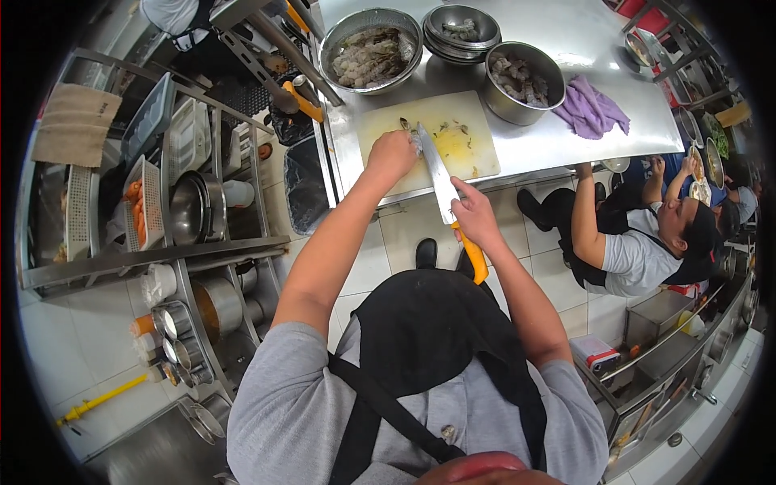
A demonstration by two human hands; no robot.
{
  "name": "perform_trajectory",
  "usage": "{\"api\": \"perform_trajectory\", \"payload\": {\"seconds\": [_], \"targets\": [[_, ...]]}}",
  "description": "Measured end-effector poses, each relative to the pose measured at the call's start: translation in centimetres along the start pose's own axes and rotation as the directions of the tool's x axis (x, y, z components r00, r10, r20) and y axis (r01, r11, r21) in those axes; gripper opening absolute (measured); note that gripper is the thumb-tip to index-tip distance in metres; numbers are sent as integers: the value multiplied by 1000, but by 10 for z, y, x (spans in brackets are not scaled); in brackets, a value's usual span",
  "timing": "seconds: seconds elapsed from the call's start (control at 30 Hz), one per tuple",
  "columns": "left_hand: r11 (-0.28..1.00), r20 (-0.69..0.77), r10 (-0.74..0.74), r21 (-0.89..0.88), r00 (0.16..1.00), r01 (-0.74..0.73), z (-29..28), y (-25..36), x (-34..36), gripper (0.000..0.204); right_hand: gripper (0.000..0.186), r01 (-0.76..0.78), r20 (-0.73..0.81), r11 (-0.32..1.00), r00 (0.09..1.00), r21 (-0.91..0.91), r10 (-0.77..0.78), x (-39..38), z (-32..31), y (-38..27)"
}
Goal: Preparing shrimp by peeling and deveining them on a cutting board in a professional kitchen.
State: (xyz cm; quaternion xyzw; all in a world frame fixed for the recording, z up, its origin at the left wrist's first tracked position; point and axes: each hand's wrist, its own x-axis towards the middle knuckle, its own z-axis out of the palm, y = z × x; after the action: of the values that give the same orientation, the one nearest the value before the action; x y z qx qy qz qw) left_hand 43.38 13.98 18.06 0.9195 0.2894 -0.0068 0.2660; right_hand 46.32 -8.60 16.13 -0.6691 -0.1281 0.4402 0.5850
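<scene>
At the frame's centre, the right hand (475,218) is wrapped round an orange-handled knife (441,179); above and to its left, the left hand (393,155) pinches a grey shrimp (417,142) (fingertips partly hidden) beside the blade, on the cutting board (477,133). This looks like slitting or trimming; the next move would call for fingers clear of the edge. Toward the top, a steel bowl (324,61) and pot (517,111) hold more shrimp.
</scene>
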Motion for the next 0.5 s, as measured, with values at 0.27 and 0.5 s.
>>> {"api": "perform_trajectory", "payload": {"seconds": [0.27,0.5], "targets": [[985,-70,-171,6,983,171,7,7,0,22,56,15,68,999,998,-47,-12,19,-5,-9],[943,-169,-331,-56,928,327,19,-1,0,22,56,-7,181,999,983,-51,17,-1,-21,3]]}}
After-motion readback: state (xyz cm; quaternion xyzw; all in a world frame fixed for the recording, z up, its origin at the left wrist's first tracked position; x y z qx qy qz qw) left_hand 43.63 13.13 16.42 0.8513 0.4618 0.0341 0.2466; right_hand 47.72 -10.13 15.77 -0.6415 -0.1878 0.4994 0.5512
